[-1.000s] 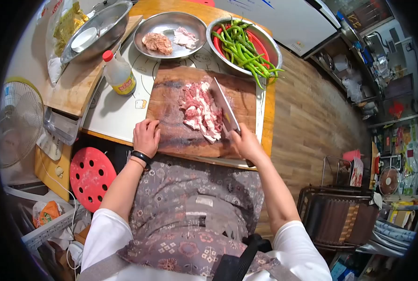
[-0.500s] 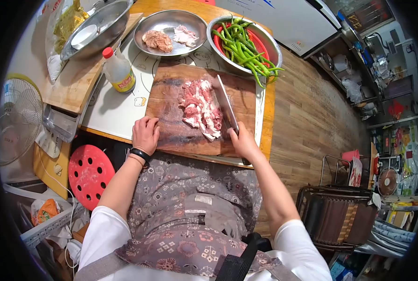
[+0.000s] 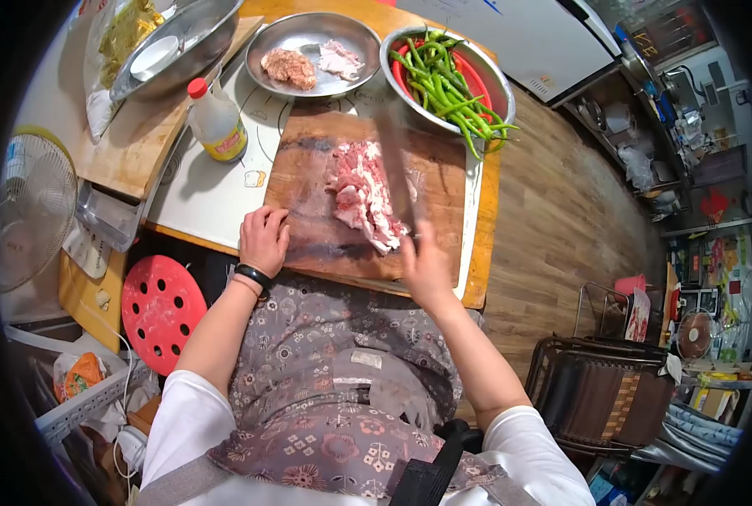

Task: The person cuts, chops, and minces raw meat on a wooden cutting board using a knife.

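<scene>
My right hand [image 3: 427, 268] grips the handle of a cleaver [image 3: 400, 169], whose blade is smeared by motion. The blade stands along the right side of a pile of sliced raw meat [image 3: 365, 194], pink with white fat. Under the meat lies a dark wooden cutting board [image 3: 300, 181]. Resting at the board's near left edge, my left hand [image 3: 264, 240] holds nothing; its fingers lie forward, slightly bent, and touch the edge.
Beyond the board stand a metal plate [image 3: 268, 42] with minced meat [image 3: 289, 67] and pale fatty pieces [image 3: 340, 59], and a bowl [image 3: 508, 93] of green peppers [image 3: 448, 84]. A red-capped bottle [image 3: 218, 126] is at the left. A red stool [image 3: 163, 314] sits below the table.
The cleaver and my right hand have moved slightly left, closer to the meat. The meat pile looks narrower, pushed together. My left hand stays put.
</scene>
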